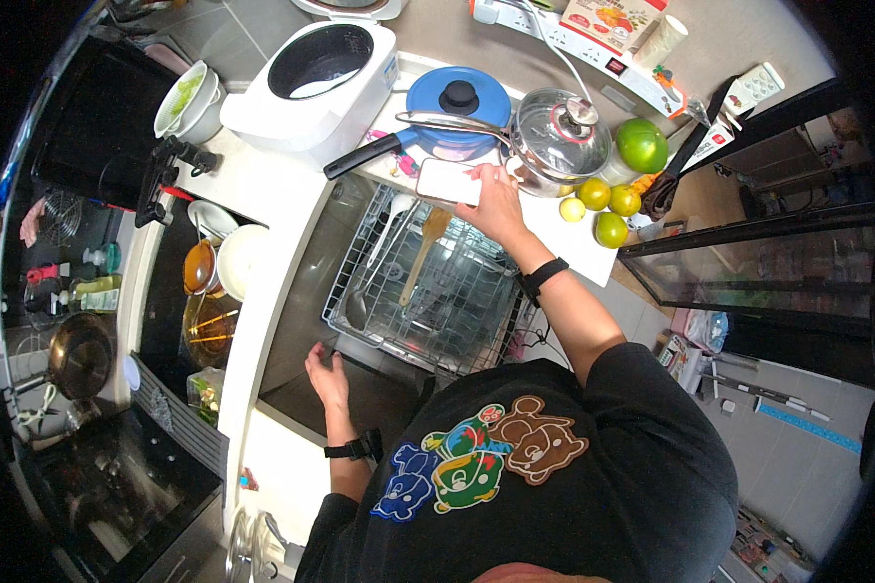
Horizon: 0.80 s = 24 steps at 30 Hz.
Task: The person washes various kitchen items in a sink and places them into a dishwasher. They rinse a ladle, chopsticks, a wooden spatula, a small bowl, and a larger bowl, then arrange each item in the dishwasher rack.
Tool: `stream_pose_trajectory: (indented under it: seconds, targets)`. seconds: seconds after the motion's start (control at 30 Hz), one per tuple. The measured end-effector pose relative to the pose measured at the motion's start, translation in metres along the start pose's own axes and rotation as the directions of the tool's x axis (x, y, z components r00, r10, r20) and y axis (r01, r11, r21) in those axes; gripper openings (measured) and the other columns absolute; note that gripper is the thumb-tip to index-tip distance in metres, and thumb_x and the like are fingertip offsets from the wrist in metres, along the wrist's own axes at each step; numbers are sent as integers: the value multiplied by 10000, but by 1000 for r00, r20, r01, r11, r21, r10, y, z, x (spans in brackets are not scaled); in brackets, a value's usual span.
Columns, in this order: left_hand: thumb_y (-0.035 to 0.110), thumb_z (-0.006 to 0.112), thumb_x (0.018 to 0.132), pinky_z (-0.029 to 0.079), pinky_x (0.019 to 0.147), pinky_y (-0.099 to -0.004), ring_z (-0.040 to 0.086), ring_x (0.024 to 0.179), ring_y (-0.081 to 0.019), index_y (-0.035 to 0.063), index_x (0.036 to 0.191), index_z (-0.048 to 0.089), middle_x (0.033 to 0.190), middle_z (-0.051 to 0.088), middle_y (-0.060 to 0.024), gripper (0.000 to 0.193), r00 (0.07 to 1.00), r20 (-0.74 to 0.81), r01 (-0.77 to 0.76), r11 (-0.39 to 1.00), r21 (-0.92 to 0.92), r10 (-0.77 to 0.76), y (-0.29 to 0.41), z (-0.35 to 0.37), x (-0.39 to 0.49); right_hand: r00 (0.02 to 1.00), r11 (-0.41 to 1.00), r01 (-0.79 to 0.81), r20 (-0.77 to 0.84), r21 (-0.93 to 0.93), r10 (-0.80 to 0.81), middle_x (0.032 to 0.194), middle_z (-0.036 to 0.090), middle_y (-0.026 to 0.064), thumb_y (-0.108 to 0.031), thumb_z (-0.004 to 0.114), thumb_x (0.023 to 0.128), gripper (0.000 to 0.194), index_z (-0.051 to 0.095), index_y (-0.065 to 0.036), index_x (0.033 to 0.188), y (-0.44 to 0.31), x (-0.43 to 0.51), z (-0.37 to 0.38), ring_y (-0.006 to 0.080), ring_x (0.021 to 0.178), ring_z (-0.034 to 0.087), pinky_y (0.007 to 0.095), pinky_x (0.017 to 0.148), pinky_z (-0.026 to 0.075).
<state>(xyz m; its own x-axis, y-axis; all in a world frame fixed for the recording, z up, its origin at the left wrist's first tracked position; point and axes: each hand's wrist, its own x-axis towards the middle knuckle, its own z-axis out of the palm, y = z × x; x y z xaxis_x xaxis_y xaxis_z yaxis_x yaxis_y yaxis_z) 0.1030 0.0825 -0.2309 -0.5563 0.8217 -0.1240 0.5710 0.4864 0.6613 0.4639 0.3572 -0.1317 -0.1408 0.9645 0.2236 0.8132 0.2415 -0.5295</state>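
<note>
My right hand [494,200] grips the right end of a smartphone [445,181] with a bright white screen, at the counter's front edge. Below it, a wire dishwasher rack [452,291] is pulled out. On the rack lie a wooden spatula [424,251], a white spoon [388,226] and a metal ladle [357,306]. My left hand [328,379] holds nothing, its fingers apart, just outside the rack's near left corner. Both wrists wear black straps.
Behind the phone stand a blue lidded pan [445,80], a glass-lidded pot [554,146] and a white rice cooker [306,109]. Several citrus fruits [612,227] sit at the right. On the left are a sink with bowls [242,262] and a black cooktop [124,488].
</note>
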Motion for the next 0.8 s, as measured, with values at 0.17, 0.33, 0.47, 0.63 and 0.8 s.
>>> stream_pose_trajectory:
  seconds: [0.17, 0.33, 0.47, 0.63, 0.8]
  targets:
    - [83, 707, 820, 428, 961, -394, 566, 1075, -305, 8, 1210, 560, 1121, 585, -160, 423, 1000, -6, 2, 1000, -3, -2, -4, 3, 0, 1000, 1000, 7, 16, -10, -6, 1061, 613, 124, -270, 749, 651, 567, 470, -66, 1101, -2, 0, 2, 305, 1124, 489, 415, 935, 333]
    - [80, 710, 815, 431, 956, -394, 568, 1069, -305, 7, 1209, 560, 1117, 586, -159, 428, 1000, -12, -5, 1000, -13, 5, -8, 5, 1, 999, 999, 28, 35, -19, -27, 1103, 604, 126, -274, 746, 648, 574, 475, -68, 1110, -6, 4, 1, 307, 1132, 487, 413, 946, 328]
    - [80, 709, 814, 433, 955, -395, 568, 1071, -308, 4, 1212, 559, 1122, 587, -162, 432, 1000, -12, 10, 1000, 1, -10, -11, 3, 0, 998, 999, 2, 57, -35, 0, 1102, 611, 123, -290, 749, 650, 603, 486, -66, 1144, -8, 4, 1, 310, 1142, 490, 423, 950, 336]
    - [69, 702, 801, 442, 971, -395, 566, 1099, -319, 9, 1220, 559, 1150, 587, -180, 447, 998, 4, 70, 997, 29, -70, 5, -1, 0, 996, 995, 78, 37, -62, -76, 1104, 633, 130, -311, 776, 622, 545, 631, -66, 1087, 5, 6, 18, 315, 1108, 538, 446, 928, 425]
    - [83, 706, 775, 434, 1001, -427, 507, 1165, -388, 22, 1225, 552, 1257, 496, -225, 479, 985, -166, -29, 997, 70, 40, 23, -55, 0, 995, 930, 67, -87, 361, -38, 1133, 611, 161, -142, 792, 653, 647, 540, 46, 1219, 5, 9, 17, 278, 1048, 605, 390, 938, 483]
